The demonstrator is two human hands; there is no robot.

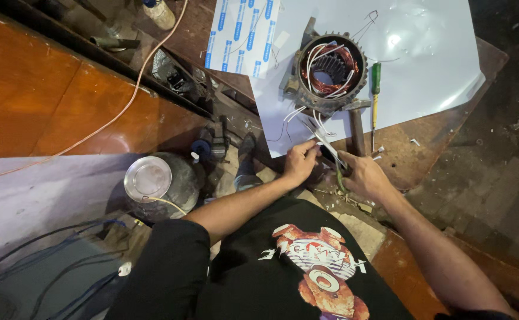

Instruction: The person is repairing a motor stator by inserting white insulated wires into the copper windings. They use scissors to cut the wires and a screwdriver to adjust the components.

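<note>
Right now both sets of fingers are pinched shut at the near edge of the worktop: left hand (pixel 299 161) on a thin white sleeved lead wire (pixel 320 137), right hand (pixel 361 175) around a green-handled cutter (pixel 337 173), tip hidden. Wire looks light, floppy, easily kinked; grip close to the end. It runs far to the stator (pixel 331 72), copper windings fragile, iron core likely heavy. Green screwdriver (pixel 375 89) lies right of it.

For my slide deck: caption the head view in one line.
Left hand and right hand work white leads beside a copper-wound motor stator on white sheet.
</note>
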